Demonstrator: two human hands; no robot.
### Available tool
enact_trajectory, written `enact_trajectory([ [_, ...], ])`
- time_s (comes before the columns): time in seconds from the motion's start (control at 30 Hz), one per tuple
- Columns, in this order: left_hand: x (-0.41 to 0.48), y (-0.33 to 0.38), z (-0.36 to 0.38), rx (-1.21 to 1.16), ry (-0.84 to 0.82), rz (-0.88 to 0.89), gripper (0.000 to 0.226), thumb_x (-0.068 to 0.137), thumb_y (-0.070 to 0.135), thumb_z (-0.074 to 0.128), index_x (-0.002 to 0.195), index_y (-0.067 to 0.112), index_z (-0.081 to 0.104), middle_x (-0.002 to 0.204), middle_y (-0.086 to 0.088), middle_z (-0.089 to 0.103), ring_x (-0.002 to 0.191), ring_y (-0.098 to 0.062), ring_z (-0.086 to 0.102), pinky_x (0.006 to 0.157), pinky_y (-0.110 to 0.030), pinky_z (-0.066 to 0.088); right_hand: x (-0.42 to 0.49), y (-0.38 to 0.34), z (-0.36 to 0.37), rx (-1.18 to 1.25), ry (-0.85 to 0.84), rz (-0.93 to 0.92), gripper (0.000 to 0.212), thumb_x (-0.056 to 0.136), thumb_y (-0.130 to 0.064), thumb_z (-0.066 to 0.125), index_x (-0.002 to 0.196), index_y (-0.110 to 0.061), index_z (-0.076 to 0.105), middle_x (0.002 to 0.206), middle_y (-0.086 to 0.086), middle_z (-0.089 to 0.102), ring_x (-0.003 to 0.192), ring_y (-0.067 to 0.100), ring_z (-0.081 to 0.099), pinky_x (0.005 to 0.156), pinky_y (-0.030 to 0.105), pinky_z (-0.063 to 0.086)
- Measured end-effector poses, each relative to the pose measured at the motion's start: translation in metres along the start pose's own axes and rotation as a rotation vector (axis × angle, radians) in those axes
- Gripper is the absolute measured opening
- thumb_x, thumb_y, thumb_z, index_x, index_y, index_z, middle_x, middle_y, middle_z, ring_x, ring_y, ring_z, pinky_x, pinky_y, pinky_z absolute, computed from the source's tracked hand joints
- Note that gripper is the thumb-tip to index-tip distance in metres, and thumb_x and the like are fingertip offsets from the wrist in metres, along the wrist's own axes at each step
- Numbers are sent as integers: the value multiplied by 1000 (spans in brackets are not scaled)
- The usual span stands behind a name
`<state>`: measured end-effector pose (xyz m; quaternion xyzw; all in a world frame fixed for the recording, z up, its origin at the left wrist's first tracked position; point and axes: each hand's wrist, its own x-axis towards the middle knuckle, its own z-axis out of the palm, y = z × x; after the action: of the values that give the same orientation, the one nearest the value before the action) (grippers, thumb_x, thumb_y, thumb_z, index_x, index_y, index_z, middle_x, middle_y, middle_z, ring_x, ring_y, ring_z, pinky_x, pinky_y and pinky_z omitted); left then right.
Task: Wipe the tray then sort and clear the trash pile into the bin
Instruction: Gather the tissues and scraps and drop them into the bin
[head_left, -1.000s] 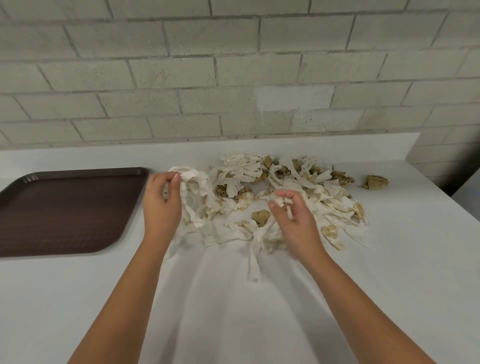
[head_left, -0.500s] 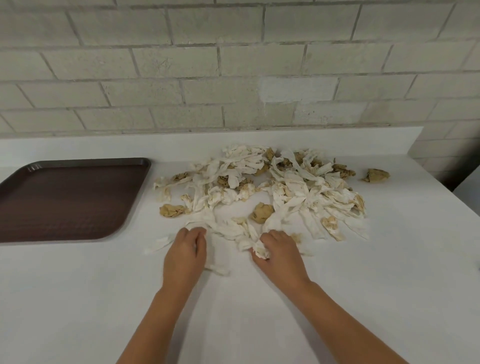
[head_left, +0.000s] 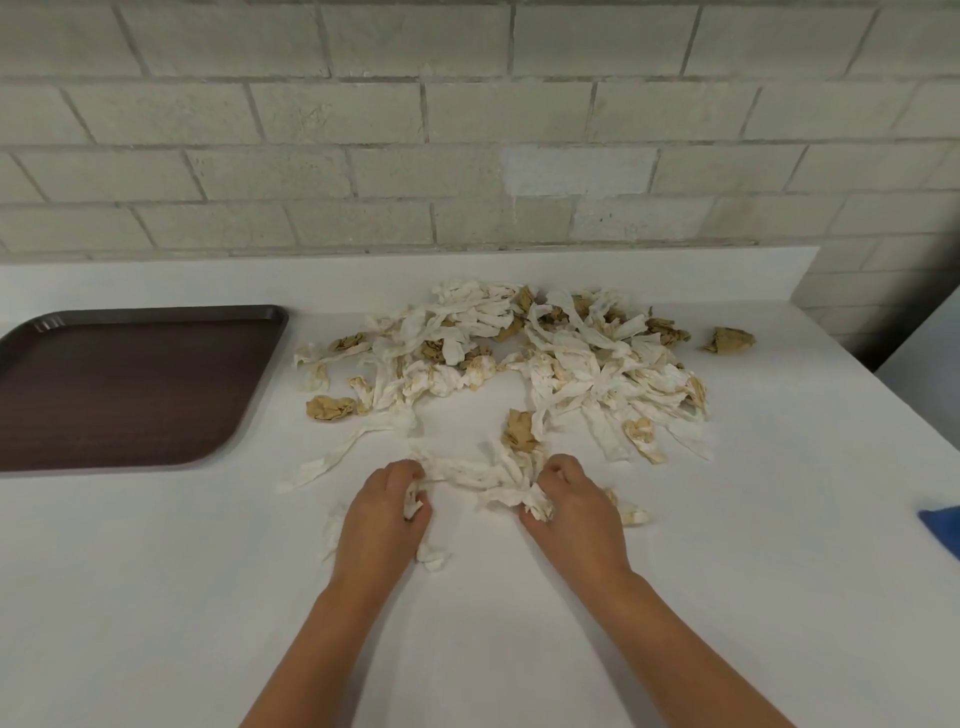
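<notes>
Both hands now sit lower on my white tabletop (head_left: 156, 597): left hand (head_left: 382, 512) and right hand (head_left: 574, 512) each pinch white crumpled paper strips (head_left: 483, 475), grips closed.

Brown tray (head_left: 130, 384), apparently bare, lying flat at the left of the desk. Trash pile (head_left: 519, 364) of white paper strips and crumpled brown scraps spread beside it.
</notes>
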<state>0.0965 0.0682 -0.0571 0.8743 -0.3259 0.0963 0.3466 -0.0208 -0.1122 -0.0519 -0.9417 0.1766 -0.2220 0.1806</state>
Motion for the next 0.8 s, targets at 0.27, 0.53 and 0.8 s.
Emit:
enact_trajectory([
  [0.27, -5, 27, 9, 133, 9, 30, 25, 82, 35, 59, 71, 15, 71, 60, 2, 52, 49, -17, 53, 41, -24, 37, -23, 16, -34, 392, -22, 205, 14, 83, -18, 67, 95, -23, 61, 78, -18, 60, 69, 0, 56, 58, 14, 40],
  [0.53, -21, 132, 25, -496, -130, -400, 48, 81, 39, 69, 55, 4, 49, 53, -5, 44, 52, -20, 41, 58, -27, 33, -73, 57, -113, 1128, 198, 688, 24, 73, -16, 48, 77, 2, 63, 58, 16, 50, 58, 17, 49, 53, 24, 40],
  [0.8, -85, 314, 58, -1023, -729, -633, 20, 85, 36, 64, 70, 25, 71, 71, 12, 73, 69, -4, 68, 57, -15, 50, -186, 128, -183, 1756, 537, 928, 31, 32, -15, 75, 59, -13, 60, 61, 2, 55, 60, 19, 55, 64, 31, 41],
])
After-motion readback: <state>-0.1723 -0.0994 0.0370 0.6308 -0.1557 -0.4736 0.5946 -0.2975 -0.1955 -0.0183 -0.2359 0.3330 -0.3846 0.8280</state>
